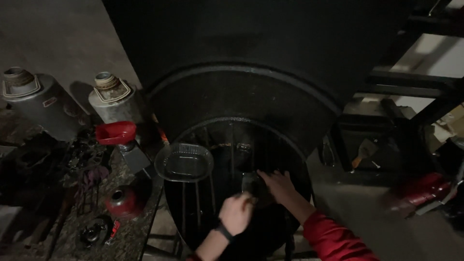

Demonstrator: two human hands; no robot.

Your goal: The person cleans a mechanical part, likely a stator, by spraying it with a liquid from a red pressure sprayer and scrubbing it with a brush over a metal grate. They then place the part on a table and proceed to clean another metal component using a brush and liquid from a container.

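Closest to me, my left hand (235, 212) curls around something small and dark I can't make out, while my right hand (276, 184) spreads on the black grate (212, 193). It looks stiff, heavy, sooty; best gripped by its bars.

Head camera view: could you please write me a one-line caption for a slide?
Both hands, left hand and right hand, work at a dark grill grate beside a clear plastic tray.
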